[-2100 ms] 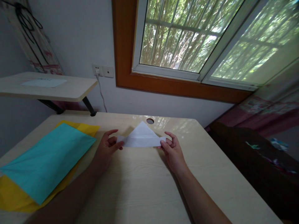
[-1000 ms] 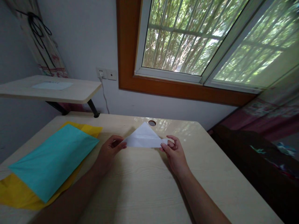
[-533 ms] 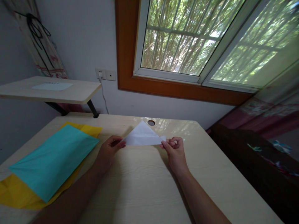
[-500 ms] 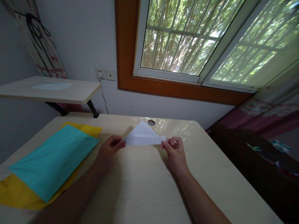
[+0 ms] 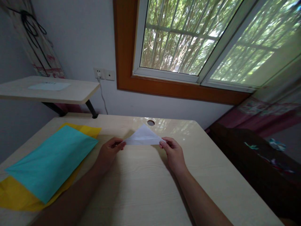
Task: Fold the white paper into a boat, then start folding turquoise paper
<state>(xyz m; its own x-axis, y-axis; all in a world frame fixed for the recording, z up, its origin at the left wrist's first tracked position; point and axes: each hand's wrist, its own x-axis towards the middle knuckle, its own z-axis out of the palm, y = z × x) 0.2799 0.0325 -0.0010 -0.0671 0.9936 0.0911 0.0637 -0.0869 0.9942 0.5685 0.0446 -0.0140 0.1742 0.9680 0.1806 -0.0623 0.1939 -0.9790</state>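
The paper [image 5: 144, 137], white and triangular, is over the far middle part of the table [image 5: 145, 188], with its tip pointing to 12 o'clock and its long edge facing 6; I cannot tell whether that edge touches the wood. With the paper as the clock's centre, the left hand [image 5: 109, 152] is at 8 o'clock, thumb and forefinger pinching the paper's 9 o'clock corner, the other fingers curled in. The right hand [image 5: 173, 153] is at 4 o'clock, thumb and fingers gripping the 3 o'clock corner. Both forearms come in from the 6 o'clock side, one from about 7, the other from about 5. Just beyond the paper, at 1 o'clock, is a round hole [image 5: 150, 122] in the table. Between 8 and 9 o'clock, the teal sheet [image 5: 54, 160] lies on the yellow sheet [image 5: 18, 197], whose edges show beneath it. At 10 o'clock is the shelf [image 5: 81, 91], with a pale slip [image 5: 50, 86] lying flat on it. At 11, on the wall, are sockets [image 5: 104, 74], with a cord [image 5: 102, 97] hanging from one. The window [image 5: 178, 34] is at 1 o'clock, and a curtain [image 5: 268, 110] hangs between 2 and 3.
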